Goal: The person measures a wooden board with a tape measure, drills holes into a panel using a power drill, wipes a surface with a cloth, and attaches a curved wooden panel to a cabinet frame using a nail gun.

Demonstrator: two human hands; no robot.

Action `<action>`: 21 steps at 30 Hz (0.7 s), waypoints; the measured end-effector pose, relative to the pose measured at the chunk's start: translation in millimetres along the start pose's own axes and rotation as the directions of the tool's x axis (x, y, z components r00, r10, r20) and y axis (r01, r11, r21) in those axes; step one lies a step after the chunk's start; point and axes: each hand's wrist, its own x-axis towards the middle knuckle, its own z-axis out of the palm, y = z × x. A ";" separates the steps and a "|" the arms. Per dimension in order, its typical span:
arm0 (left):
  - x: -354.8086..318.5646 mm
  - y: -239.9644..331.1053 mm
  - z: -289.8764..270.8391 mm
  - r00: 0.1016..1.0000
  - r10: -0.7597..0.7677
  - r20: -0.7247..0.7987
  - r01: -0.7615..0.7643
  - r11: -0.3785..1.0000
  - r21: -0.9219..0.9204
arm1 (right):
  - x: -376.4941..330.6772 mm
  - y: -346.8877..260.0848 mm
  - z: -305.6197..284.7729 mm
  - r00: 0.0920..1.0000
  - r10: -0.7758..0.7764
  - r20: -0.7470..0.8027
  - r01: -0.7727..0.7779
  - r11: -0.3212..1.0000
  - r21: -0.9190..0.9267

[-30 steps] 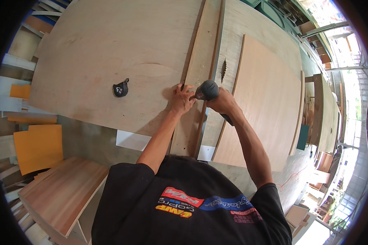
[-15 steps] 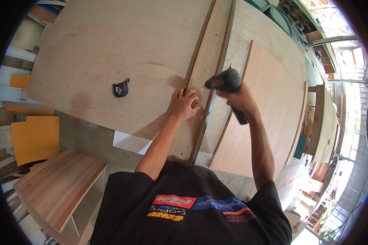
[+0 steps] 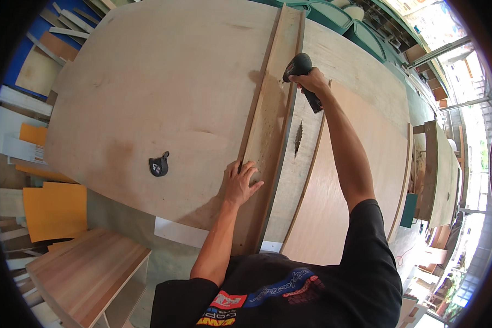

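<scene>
A long wooden channel with raised side edges (image 3: 269, 117) lies on a large plywood sheet (image 3: 164, 82). My left hand (image 3: 240, 183) rests near its closer end, fingers curled over the left edge and thumb spread inside it. Farther along, my right hand (image 3: 311, 82) grips a black cordless drill (image 3: 298, 66) by the handle. The drill's nose points left, over the channel's right edge; I cannot make out its tip. Light specks like shavings are scattered inside the channel. Just right of the channel lies a narrow dark serrated thing (image 3: 298, 139).
A small black item with a loop (image 3: 158, 164) sits on the plywood at left. A flat wooden board (image 3: 361, 164) lies to the right. At lower left stands a wooden cabinet (image 3: 87, 273), with orange sheets (image 3: 54, 212) behind it. Green-rimmed pieces (image 3: 331, 17) are beyond the far edge.
My right hand has carried the drill farther away along the channel, uncovering the serrated thing. My left hand stays on the channel's left edge. The whole view has shifted.
</scene>
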 end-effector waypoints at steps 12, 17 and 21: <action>-0.1 0.7 -1.5 1.000 0.001 0.009 -0.001 1.000 0.021 | 40.7 1.9 1.1 0.998 -0.021 0.065 0.019 0.999 0.030; 2.7 3.7 -4.5 1.000 0.020 0.005 -0.020 1.000 0.016 | 42.0 -3.2 -2.0 0.997 -0.002 0.080 0.001 1.000 0.010; 2.4 3.5 -3.9 1.000 0.000 0.008 0.000 0.999 0.037 | 41.4 -11.2 -2.4 0.996 0.017 0.086 -0.014 0.999 -0.042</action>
